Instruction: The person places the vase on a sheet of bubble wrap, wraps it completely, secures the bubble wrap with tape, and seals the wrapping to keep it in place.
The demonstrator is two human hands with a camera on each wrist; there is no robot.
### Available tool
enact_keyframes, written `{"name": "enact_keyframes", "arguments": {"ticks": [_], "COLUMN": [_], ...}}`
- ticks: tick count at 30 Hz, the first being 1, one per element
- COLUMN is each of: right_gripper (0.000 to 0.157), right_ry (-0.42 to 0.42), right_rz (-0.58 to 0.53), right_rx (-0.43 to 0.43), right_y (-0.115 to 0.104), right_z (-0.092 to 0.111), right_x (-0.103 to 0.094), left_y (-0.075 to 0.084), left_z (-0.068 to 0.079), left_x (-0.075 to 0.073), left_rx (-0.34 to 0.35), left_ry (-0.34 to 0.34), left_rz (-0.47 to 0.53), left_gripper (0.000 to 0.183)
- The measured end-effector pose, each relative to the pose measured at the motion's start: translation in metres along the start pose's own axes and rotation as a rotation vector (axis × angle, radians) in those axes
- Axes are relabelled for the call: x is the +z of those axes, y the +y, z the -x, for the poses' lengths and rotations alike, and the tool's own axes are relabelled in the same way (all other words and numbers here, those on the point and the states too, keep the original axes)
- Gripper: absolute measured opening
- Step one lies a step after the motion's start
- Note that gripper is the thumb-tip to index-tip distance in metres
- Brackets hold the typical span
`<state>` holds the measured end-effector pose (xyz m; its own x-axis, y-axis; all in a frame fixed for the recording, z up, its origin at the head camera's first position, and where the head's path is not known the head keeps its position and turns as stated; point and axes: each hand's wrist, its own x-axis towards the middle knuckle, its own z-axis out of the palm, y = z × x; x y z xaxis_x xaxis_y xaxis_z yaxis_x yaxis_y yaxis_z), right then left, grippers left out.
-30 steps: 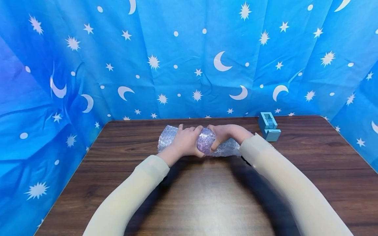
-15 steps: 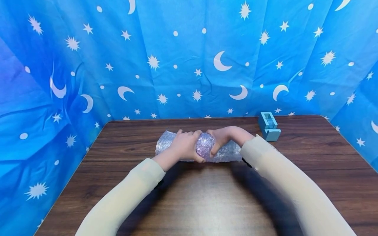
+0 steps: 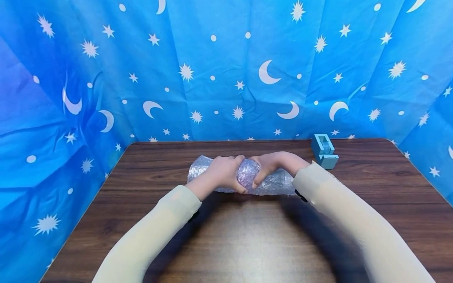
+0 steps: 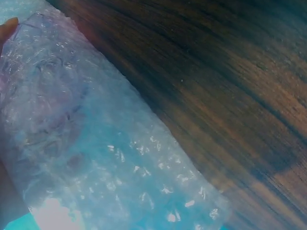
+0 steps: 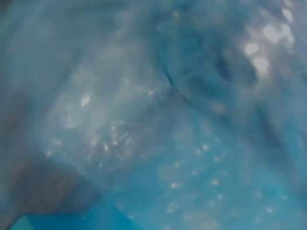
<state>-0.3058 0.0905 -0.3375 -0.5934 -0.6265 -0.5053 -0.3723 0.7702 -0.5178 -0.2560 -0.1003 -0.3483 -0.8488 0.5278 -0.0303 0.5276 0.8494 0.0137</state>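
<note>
A bundle of clear bubble wrap (image 3: 247,175) lies crosswise near the back of the table in the head view, bulging in the middle with a pinkish-purple tint. What is wrapped inside is blurred by the plastic. My left hand (image 3: 223,172) grips the bulge from the left, thumb on the near side. From the right, my right hand (image 3: 270,165) curls round it, with the thumb pressed to its front. Loose ends of wrap stick out past both hands. In the left wrist view the bubble wrap (image 4: 110,129) fills the left half; bubble wrap (image 5: 206,158) also fills the right wrist view, blurred.
A light blue tape dispenser (image 3: 323,151) stands at the back right of the wooden table (image 3: 255,243), beyond the right forearm. Behind the table's far edge hangs a blue curtain (image 3: 226,78) with moons and stars.
The bundle has come slightly nearer to me, and its left end lies flatter. Both hands keep their grip on it. The head view has shifted a little.
</note>
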Motion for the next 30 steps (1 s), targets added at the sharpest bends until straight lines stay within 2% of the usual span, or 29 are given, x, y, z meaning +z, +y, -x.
{"name": "enact_keyframes", "arguments": {"ticks": [3,7,11,13,16,18,20,23,25,27,30], "right_gripper": [0.101,0.101,0.093,0.088,0.079,0.074,0.079,0.095,0.108,0.114,0.117], "right_ry": [0.096,0.310,0.502,0.569,0.645,0.671,0.668,0.620,0.599,0.600,0.629], "right_rz": [0.094,0.324,0.542,0.602,0.616,0.583,0.536,0.458,0.436,0.454,0.543], "right_rx": [0.007,0.024,0.040,0.047,0.039,0.011,-0.031,-0.063,-0.054,-0.019,0.032], "right_y": [-0.003,-0.017,-0.033,-0.036,-0.035,-0.032,-0.027,-0.022,-0.019,-0.019,-0.020], "right_z": [0.006,0.019,0.032,0.038,0.043,0.046,0.048,0.049,0.047,0.042,0.033], "right_x": [0.002,0.012,0.027,0.035,0.046,0.053,0.058,0.063,0.065,0.068,0.073], "left_y": [0.002,0.001,-0.002,-0.003,-0.004,-0.004,-0.004,-0.004,-0.005,-0.007,-0.010], "left_z": [-0.001,-0.002,-0.004,-0.006,-0.010,-0.012,-0.013,-0.015,-0.016,-0.018,-0.021], "left_x": [-0.001,-0.001,-0.001,-0.001,-0.002,-0.002,-0.002,-0.003,-0.004,-0.005,-0.007], "left_rx": [-0.010,-0.038,-0.052,-0.051,-0.049,-0.054,-0.060,-0.067,-0.073,-0.075,-0.084], "left_ry": [-0.021,-0.051,-0.066,-0.072,-0.084,-0.094,-0.103,-0.118,-0.133,-0.149,-0.179], "left_rz": [-0.009,-0.004,0.008,0.012,0.012,0.008,0.012,0.030,0.051,0.074,0.113], "left_gripper": [0.104,0.104,0.103,0.103,0.105,0.106,0.106,0.105,0.104,0.103,0.103]}}
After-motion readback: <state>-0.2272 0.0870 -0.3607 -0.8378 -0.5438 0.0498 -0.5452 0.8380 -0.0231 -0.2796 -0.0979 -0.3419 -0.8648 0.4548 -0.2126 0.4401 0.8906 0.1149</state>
